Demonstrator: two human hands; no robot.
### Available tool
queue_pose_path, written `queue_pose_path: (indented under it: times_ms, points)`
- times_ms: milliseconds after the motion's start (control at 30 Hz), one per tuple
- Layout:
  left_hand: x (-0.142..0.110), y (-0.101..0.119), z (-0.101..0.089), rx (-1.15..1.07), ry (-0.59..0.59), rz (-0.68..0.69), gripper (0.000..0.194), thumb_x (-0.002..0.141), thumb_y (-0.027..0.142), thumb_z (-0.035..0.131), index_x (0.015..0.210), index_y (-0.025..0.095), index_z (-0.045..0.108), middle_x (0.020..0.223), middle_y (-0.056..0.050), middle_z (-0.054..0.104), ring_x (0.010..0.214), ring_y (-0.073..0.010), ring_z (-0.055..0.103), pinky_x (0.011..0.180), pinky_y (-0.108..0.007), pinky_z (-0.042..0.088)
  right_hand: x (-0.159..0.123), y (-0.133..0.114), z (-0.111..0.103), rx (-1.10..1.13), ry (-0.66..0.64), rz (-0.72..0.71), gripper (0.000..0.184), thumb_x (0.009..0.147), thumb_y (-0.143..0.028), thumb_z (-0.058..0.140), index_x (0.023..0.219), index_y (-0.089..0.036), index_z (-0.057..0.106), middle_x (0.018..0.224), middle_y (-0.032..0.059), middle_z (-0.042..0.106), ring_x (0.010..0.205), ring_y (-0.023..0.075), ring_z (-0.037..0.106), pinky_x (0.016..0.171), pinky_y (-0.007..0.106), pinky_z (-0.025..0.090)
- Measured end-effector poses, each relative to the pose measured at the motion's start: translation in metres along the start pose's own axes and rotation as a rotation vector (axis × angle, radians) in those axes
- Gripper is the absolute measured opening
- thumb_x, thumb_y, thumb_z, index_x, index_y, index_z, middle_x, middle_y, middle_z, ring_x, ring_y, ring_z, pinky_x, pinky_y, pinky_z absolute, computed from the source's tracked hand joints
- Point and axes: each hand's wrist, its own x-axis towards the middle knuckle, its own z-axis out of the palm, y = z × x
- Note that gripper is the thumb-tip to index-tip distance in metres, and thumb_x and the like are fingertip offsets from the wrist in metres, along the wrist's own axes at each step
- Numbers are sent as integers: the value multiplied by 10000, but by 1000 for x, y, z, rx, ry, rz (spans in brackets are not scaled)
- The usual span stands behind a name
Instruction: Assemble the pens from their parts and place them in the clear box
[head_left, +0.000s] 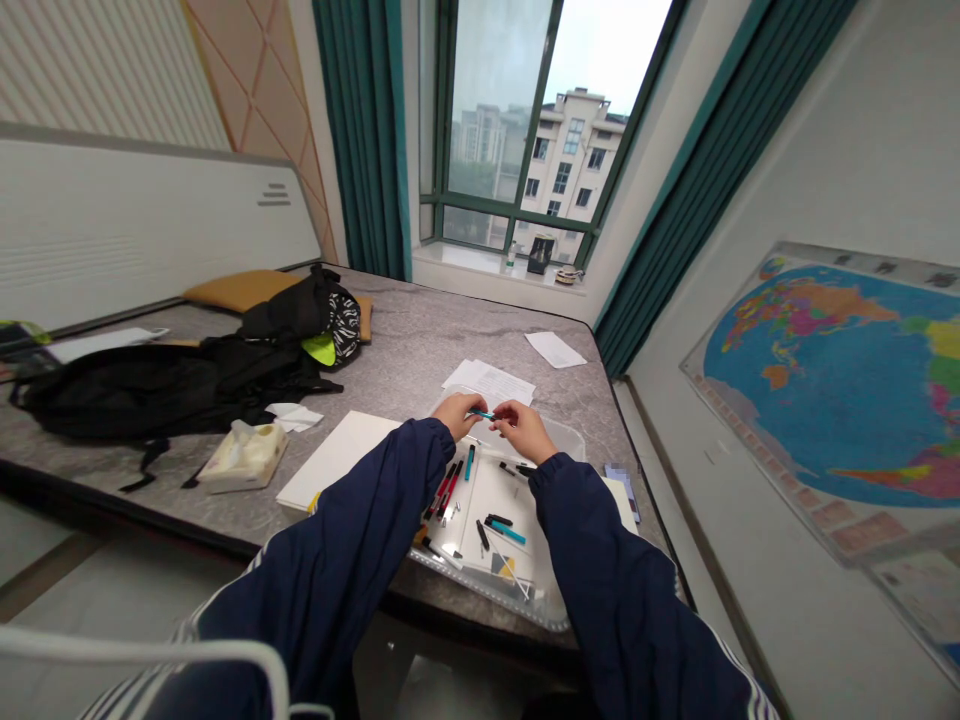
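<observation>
Black backpack (161, 388), laid flat on the bed (431, 330), apparently for leaving working room. Tissue box (244, 462), upright beside a flat white box (337, 458). Red pens (450, 487), lying in a clear tray (574, 442) with a raised rim, presumably against rolling off. Left hand (459, 414), fingers clamped on one end of a blue pen (481, 413), likely for steadying; held nearly level above the tray, perhaps against drops onto the bed. Right hand (524, 431), fingers pinched on the dark end.

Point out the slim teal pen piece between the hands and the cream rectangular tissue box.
Slim teal pen piece (481, 413), head view: its exposed middle.
Cream rectangular tissue box (244, 460), head view: visible middle of its body.
</observation>
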Motion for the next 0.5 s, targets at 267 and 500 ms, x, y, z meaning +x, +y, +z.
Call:
queue_pose_path:
  times_ms: [267,500]
  points:
    - [0,3,0,-193,-19,-42,186,811,267,605,946,166,684,897,-52,730,842,-170,661,817,-294,500,-4,-1,-3,82,85,18,223,739,-305,651,893,-173,559,901,40,643,710,146,679,569,256,555]
    - [2,4,-1,-216,-25,-80,221,796,276,604,953,158,705,894,-57,740,811,-170,655,796,-290,497,0,4,-4,129,147,-38,279,686,-329,700,867,-185,543,886,29,633,778,154,660,653,289,586]
